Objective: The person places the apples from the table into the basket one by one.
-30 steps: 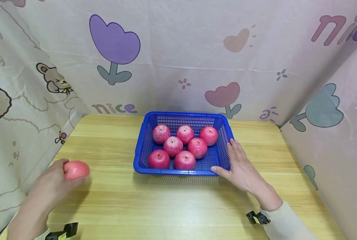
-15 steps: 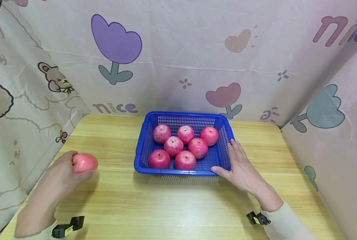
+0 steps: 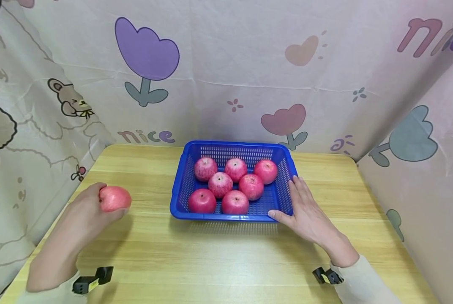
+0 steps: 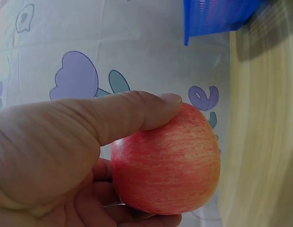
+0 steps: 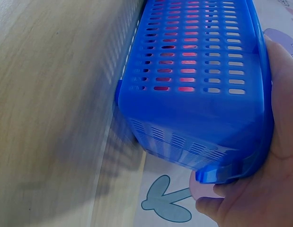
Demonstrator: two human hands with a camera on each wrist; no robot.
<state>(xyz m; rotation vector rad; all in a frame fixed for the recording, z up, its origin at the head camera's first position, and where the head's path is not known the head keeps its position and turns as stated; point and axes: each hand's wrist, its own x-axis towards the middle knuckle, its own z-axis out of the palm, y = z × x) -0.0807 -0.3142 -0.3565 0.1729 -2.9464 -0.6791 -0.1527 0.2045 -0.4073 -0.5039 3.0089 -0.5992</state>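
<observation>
My left hand (image 3: 91, 213) holds a red apple (image 3: 114, 198) above the left part of the table. In the left wrist view the thumb lies along one side of the apple (image 4: 167, 163), with fingers curled at the opposite side. A blue perforated plastic basket (image 3: 226, 218) stands at the middle of the table, with several red apples (image 3: 235, 202) inside. My right hand (image 3: 312, 215) rests at its front right corner, thumb on the front rim and straight fingers along the right rim. The right wrist view has the palm beside the basket's rim (image 5: 267, 109).
The wood-grain table (image 3: 226, 261) meets a printed cloth backdrop (image 3: 219, 63) at the back, and more cloth hangs on the left and right. Inside the basket, bare mesh floor shows at the front right. A small black device (image 3: 93, 280) sits at each wrist.
My left hand has moved right and toward the back of the table, carrying the apple nearer the basket. The right hand and the basket have stayed in place.
</observation>
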